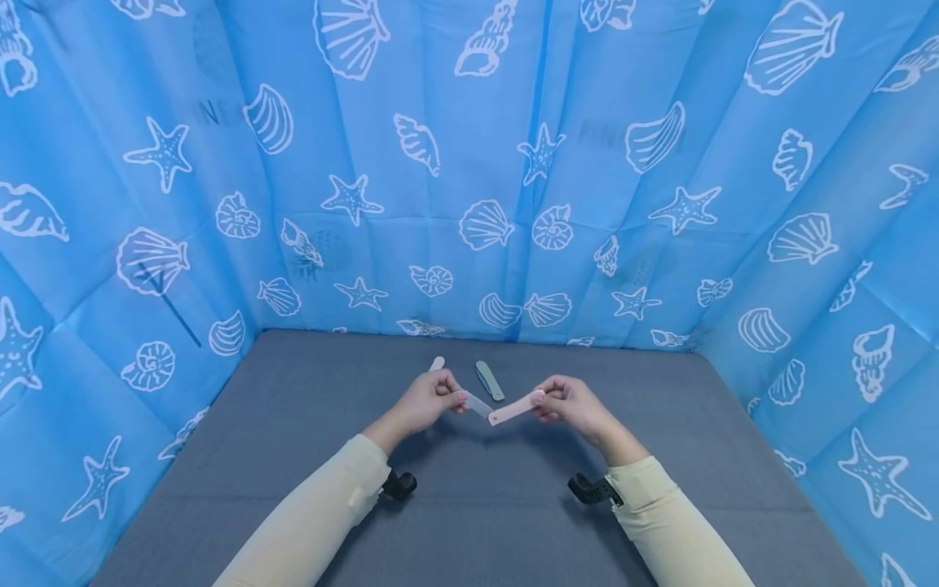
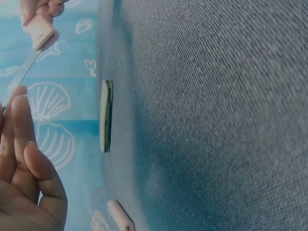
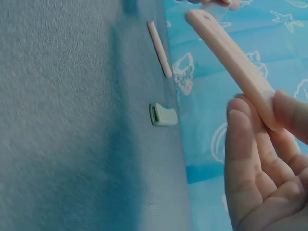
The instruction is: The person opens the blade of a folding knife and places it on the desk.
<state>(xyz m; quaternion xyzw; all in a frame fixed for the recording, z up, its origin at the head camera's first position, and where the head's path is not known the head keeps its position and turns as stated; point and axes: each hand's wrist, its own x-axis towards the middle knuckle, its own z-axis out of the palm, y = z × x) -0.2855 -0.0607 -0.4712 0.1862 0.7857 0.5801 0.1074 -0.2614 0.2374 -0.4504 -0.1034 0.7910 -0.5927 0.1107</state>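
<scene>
Over the middle of the table, both hands hold one pink folding knife, partly unfolded into a shallow V. My left hand (image 1: pixel 433 397) pinches its thin blade (image 1: pixel 478 405) by the outer end. My right hand (image 1: pixel 572 405) grips the far end of the pink handle (image 1: pixel 513 408) between thumb and fingers. In the right wrist view the handle (image 3: pixel 236 67) slants up from the fingertips, its pivot hole at the upper end. The left wrist view shows the left fingers (image 2: pixel 21 115) at the blade's edge, and the part they cover is hidden.
A green folded knife (image 1: pixel 489 381) lies on the grey table (image 1: pixel 469 522) just beyond the hands. Another pink one (image 1: pixel 438 363) lies behind the left hand, partly covered by it. Blue shell-patterned curtains (image 1: pixel 440 179) enclose the table at the back and sides.
</scene>
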